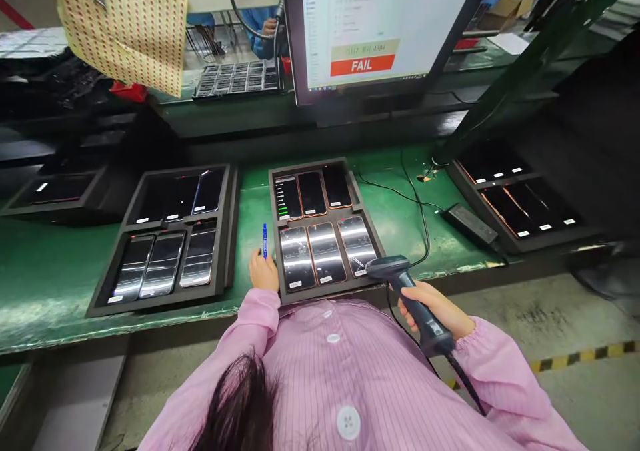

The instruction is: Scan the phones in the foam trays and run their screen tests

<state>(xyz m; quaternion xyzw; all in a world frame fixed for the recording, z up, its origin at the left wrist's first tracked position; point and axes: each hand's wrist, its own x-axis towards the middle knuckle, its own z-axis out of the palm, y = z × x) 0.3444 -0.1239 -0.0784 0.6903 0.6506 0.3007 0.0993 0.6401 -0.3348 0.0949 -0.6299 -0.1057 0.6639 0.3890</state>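
Observation:
My right hand [435, 304] is wrapped round the handle of a dark barcode scanner [397, 268], whose head hangs over the near right corner of a foam tray [327, 223]. Several phones lie in that tray in two rows; a near-row phone [356, 246] is closest to the scanner head. One far-row phone [289, 198] shows lit text with green lines. At the tray's left edge, my left hand [263, 271] is closed on a blue marker pen [265, 241] that points away from me. The tips of its fingers are partly hidden.
Another phone tray [227, 238] sits to the left, and a third [525, 238] to the right. A black power adapter [470, 228] and cables lie between. Above stands a monitor [385, 31] reading FAIL. Behind the bench a person's hand [270, 26] shows.

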